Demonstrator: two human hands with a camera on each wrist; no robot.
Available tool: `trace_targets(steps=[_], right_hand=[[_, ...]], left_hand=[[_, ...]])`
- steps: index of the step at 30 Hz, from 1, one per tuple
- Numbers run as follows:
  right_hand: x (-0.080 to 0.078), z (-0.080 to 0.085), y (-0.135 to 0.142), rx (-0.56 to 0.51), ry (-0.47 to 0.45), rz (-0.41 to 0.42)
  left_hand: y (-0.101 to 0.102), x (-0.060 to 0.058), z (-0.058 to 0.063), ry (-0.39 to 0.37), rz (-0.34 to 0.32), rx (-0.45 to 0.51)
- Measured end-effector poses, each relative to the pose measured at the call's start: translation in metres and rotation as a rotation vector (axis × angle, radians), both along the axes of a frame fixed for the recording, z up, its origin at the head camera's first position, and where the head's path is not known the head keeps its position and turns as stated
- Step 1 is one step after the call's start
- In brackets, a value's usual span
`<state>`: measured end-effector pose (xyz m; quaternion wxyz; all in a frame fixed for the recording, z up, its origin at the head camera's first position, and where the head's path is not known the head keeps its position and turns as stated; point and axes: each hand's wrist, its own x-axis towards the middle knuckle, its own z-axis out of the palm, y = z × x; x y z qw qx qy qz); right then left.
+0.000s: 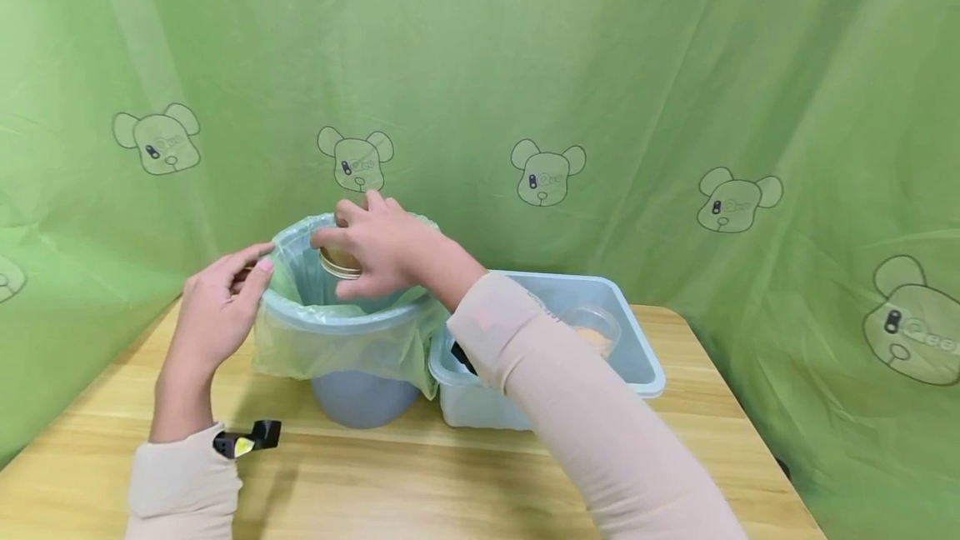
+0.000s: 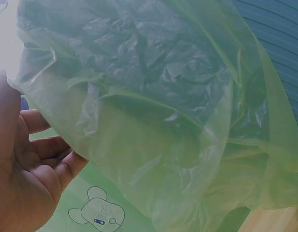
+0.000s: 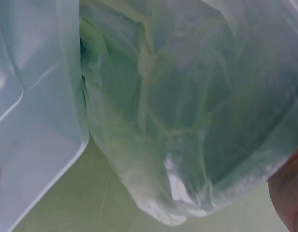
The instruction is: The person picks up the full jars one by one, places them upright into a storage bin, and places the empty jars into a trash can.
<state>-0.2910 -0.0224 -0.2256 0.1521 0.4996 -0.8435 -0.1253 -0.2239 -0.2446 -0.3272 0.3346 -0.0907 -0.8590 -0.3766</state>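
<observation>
A blue trash bin (image 1: 363, 398) stands on the table, lined with a thin green garbage bag (image 1: 341, 348) folded over its rim. At the rim's left side my left hand (image 1: 217, 307) grips the bin's edge through the bag; its fingers curl behind the bag (image 2: 154, 121) in the left wrist view. Over the bin's mouth my right hand (image 1: 386, 248) holds a round clear plastic container (image 1: 339, 263), tilted, with something brownish in it. The fingers cover part of this container. In the right wrist view only a bit of the right hand (image 3: 289, 193) shows beside the bag.
Right of the bin, touching its bag, a light-blue plastic basin (image 1: 630, 348) holds another clear round container (image 1: 596, 327) with pale orange contents. My right sleeve hides part of the basin. Wooden table (image 1: 360, 482) in front; green curtain (image 1: 465, 48) behind.
</observation>
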Motion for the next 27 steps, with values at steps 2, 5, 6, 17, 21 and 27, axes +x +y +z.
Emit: trace_targets(steps=[2, 5, 6, 17, 21, 27], right_hand=[[-0.0008, -0.0033, -0.0002, 0.007, -0.021, -0.010], [-0.0021, -0.0071, 0.0002, 0.015, -0.049, -0.026], [-0.0027, -0.0081, 0.0004, 0.017, -0.057, -0.034], [-0.0055, -0.0091, 0.0050, 0.019, -0.104, -0.077], [-0.0036, -0.0078, 0.0055, 0.033, -0.093, -0.085], [-0.0026, -0.0055, 0.0067, 0.032, -0.066, -0.070]], left_hand=[[0.0009, -0.0003, 0.0002, -0.004, -0.002, -0.003], [0.0020, -0.0010, 0.0002, -0.005, -0.005, -0.004], [0.0025, -0.0014, 0.0002, -0.005, -0.007, -0.004], [0.0037, -0.0037, -0.0006, -0.009, -0.008, -0.013], [0.0023, -0.0034, -0.0017, -0.004, -0.008, -0.018], [0.0003, -0.0033, -0.0025, -0.008, -0.006, -0.010]])
